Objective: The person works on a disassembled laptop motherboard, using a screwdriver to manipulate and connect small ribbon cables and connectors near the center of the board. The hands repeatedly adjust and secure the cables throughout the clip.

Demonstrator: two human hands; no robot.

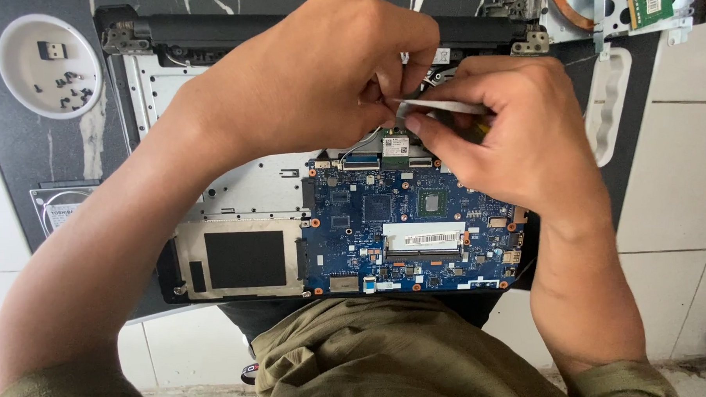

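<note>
Electronics repair spot: opened laptop (330,223) w/ bare blue motherboard (417,227), screw dish (49,66), loose hard drive (60,207), tiled floor (681,171).

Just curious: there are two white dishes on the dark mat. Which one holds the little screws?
The round white dish at upper left; the long white tray on the right looks empty.

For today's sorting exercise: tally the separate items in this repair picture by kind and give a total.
Hands: 2 (left hand, right hand)
Opened laptop: 1
White round dish of screws: 1
Hard drive: 1
White strip pinched by the hands: 1
Total: 6
</note>
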